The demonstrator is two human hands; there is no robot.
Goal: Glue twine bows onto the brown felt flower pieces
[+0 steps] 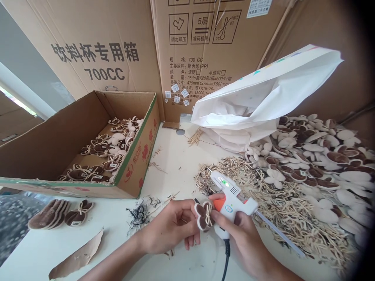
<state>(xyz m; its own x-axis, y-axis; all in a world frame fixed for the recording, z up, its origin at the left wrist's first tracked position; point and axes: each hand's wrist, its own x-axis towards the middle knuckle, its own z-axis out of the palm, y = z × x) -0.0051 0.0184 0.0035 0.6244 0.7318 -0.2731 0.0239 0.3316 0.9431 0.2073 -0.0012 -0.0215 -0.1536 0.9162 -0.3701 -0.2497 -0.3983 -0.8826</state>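
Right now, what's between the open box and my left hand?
In the head view, black threads and pale strands lie between the box and your left hand.

Patch [201,219]: brown, pale-edged, lobed, tan bow [208,212] on front
Glue gun [233,200]: white, orange trigger [219,203], nozzle [210,170] up-left, just beside patch

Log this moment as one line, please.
left hand: holding bow-tied brown piece | right hand: gripping glue gun | beyond gun: white bag | left side: box holding similar pieces
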